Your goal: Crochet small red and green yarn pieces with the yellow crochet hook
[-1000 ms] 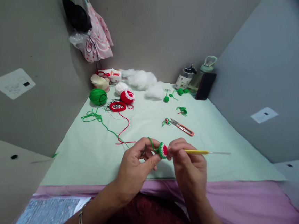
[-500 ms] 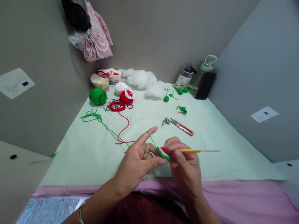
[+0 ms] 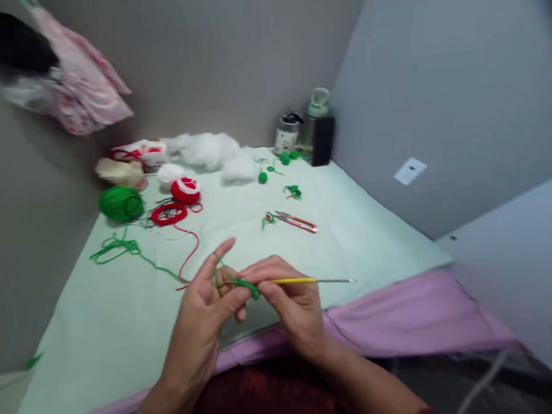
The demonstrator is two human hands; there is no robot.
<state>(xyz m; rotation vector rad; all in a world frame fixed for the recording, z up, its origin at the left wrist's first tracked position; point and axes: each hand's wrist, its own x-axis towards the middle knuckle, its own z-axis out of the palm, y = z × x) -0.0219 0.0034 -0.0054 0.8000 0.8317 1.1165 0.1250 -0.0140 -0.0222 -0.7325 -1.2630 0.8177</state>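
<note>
Between thumb and fingers, my left hand (image 3: 200, 307) pinches a small green crochet piece (image 3: 248, 288). Green yarn (image 3: 220, 261) loops over its raised index finger and runs down to the piece. My right hand (image 3: 291, 299) is closed around a crochet hook with a yellow grip (image 3: 292, 281); one metal end sticks out to the right, and the other end reaches the piece, mostly hidden by fingers. Both hands are above the near part of the table, almost touching. A green strand trails from the left hand back to a loose tangle of green yarn (image 3: 120, 246).
On the pale green tablecloth (image 3: 370, 237) lie orange thread snips (image 3: 296, 221), yarn scraps (image 3: 293, 192), a green yarn ball (image 3: 121, 204), a red-and-white ball (image 3: 186, 190) and white stuffing (image 3: 208, 152). A bottle (image 3: 318, 110), a dark phone (image 3: 323, 141) and a pen cup (image 3: 286, 135) stand at the back right.
The view has turned to the right, so the table contents appear further left. The crochet piece now shows its green edge; the red and white side is out of sight. Both hands keep their holds.
</note>
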